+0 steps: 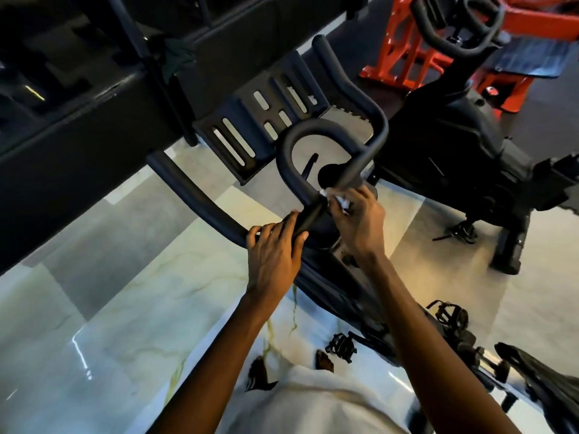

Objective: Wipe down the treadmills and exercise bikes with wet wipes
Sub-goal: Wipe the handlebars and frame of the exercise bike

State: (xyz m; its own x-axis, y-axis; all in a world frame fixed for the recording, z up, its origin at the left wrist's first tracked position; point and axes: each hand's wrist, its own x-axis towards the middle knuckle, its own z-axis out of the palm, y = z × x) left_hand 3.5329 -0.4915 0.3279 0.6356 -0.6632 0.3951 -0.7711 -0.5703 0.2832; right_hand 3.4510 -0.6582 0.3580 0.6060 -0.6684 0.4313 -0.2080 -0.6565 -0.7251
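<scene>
Wet wipe (341,202) pinched by right hand (360,222) against handlebar (313,130).

Both arms reach forward; left hand (275,249) curls round the handlebar (192,194), right hand (360,220) pinches a wet wipe (343,202).

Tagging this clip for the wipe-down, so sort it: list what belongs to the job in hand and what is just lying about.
In the job: near exercise bike's handlebar, gripped by the left hand; wet wipe, pinched in the right hand against the bar; second exercise bike, also to wipe.
Just about: red frame; dark cloth on the black rack.
</scene>
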